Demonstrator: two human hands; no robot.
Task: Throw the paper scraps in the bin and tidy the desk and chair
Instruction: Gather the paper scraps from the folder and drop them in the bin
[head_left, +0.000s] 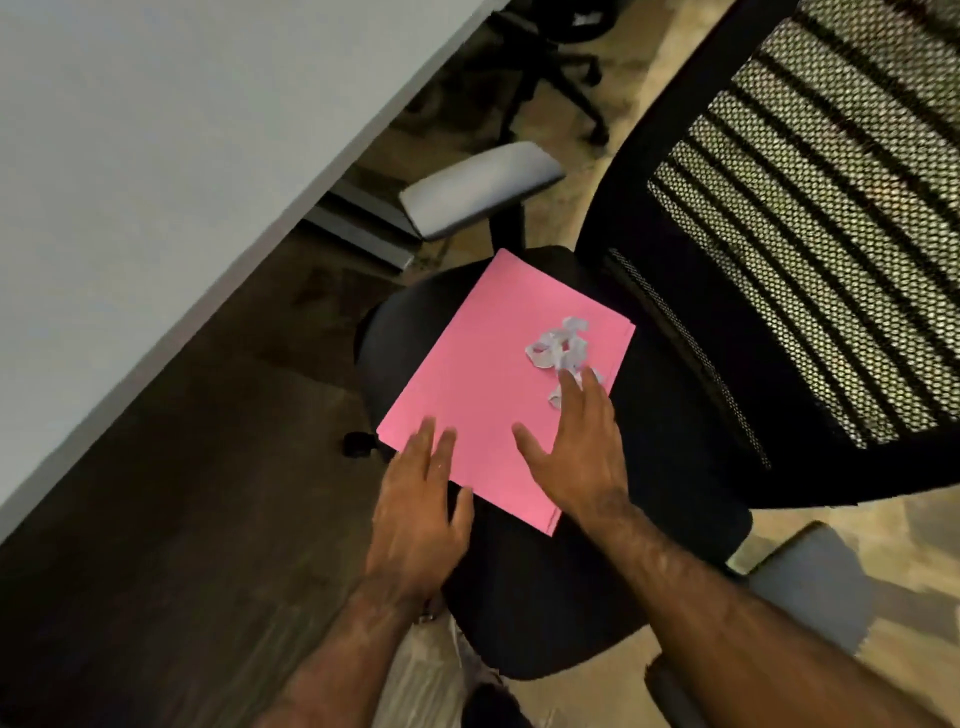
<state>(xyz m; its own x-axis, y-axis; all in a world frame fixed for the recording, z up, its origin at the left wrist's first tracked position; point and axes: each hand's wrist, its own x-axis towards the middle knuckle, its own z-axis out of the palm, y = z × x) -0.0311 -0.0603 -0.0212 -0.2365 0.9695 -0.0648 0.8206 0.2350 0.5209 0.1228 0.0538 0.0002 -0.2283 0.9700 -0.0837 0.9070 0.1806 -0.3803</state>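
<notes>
Grey table (156, 130) fills the upper left, above dark floor. Left hand (415, 514) lies flat, fingers spread and holding nothing, its fingertips on the near corner of a pink folder (483, 379) — which rests on the black office chair (545, 597) seat. Right hand (576, 457) reaches palm-down and splayed, fingertips touching the white paper scraps (558, 348) heaped on the folder's far right corner — nothing gripped.

Count of items at an office chair
One flat pink paper folder (493, 374), one small heap of white paper scraps (561, 348), two grey padded armrests (478, 189), two bare hands (415, 514), one white desk (156, 156).
</notes>
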